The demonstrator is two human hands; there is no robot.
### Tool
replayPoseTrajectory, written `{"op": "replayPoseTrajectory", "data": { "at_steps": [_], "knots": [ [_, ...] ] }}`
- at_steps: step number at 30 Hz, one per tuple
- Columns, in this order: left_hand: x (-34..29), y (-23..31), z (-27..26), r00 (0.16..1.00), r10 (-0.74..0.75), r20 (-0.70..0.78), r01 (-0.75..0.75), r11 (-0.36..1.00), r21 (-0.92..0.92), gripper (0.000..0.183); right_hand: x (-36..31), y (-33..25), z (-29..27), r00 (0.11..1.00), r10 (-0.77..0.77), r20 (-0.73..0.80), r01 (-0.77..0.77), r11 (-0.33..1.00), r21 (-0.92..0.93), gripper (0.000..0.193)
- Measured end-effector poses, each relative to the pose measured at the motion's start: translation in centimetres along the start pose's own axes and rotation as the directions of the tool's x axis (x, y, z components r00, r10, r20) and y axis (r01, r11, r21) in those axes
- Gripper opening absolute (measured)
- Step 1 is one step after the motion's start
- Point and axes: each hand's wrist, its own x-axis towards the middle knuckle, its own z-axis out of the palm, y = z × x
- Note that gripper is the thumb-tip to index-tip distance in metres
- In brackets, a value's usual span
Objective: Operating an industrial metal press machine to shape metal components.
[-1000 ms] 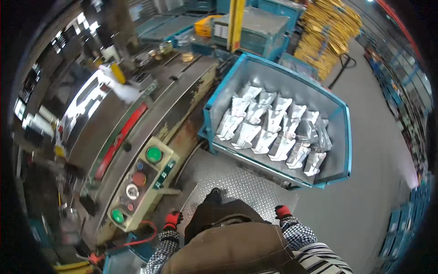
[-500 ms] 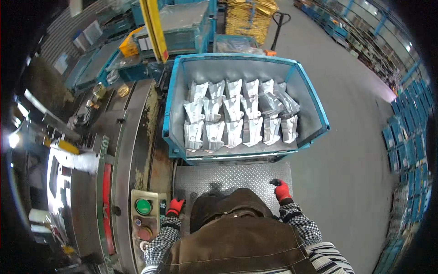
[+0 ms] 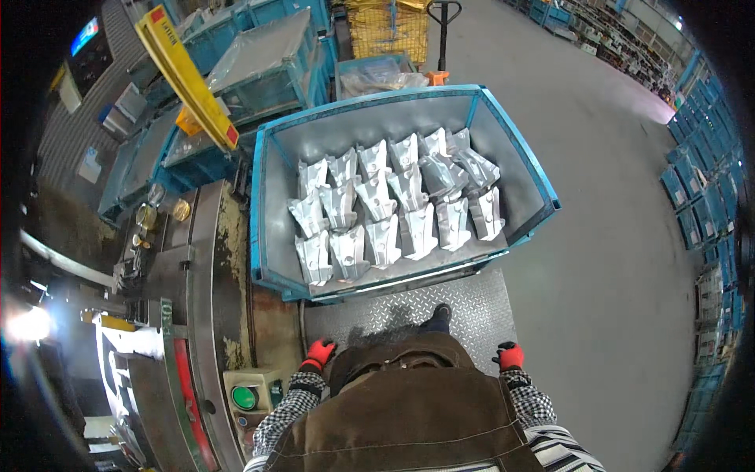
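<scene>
My left hand (image 3: 318, 353), in a red glove, hangs beside the control box (image 3: 271, 391) with nothing visible in it. Its fingers are loosely bent and a little apart. On the other side of my body, my right hand (image 3: 510, 357) wears a red glove with dark fingertips. It too hangs free, its fingers partly bent and apart. Beyond both hands stands a blue-rimmed metal bin (image 3: 263, 228). Rows of shaped silvery metal parts (image 3: 381, 240) lie in it, and a few at the right rear lean over others. Neither hand touches the bin.
On the left is a machine bench (image 3: 200, 291); the control box bears a green button (image 3: 244, 397). A yellow post (image 3: 187, 77) leans near the bin's left rear. My shoe (image 3: 442, 313) is on the patterned metal plate (image 3: 487, 303). Stacked blue crates (image 3: 696, 185) line the right side.
My view has turned and shifted, so the bin looks tilted and nearer the left. My left hand has moved away from the control box; a shoe has come into view on the plate.
</scene>
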Motion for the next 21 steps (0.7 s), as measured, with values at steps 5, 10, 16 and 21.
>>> {"op": "replayPoseTrajectory", "data": {
  "at_steps": [5, 10, 16, 21],
  "knots": [
    [3.8, 6.4, 4.2, 0.987, -0.159, 0.003, 0.159, 0.986, -0.054, 0.032, 9.9, -11.1, 1.2, 0.992, -0.123, 0.015, 0.121, 0.988, 0.097, 0.018],
    [9.8, 16.5, 11.0, 0.999, -0.053, 0.014, 0.054, 0.994, -0.097, 0.03, 20.2, -17.0, -1.2, 0.965, -0.261, 0.001, 0.261, 0.964, -0.049, 0.038],
    [13.7, 24.3, 18.7, 0.968, -0.171, 0.182, 0.233, 0.883, -0.407, 0.034, 25.5, -19.4, -7.9, 0.993, -0.112, 0.032, 0.115, 0.909, -0.4, 0.052],
    [15.1, 25.1, 19.5, 0.931, -0.281, 0.234, 0.341, 0.897, -0.282, 0.033, 27.3, -18.0, -12.1, 0.996, 0.04, 0.076, -0.022, 0.973, -0.228, 0.054]
  ]
}}
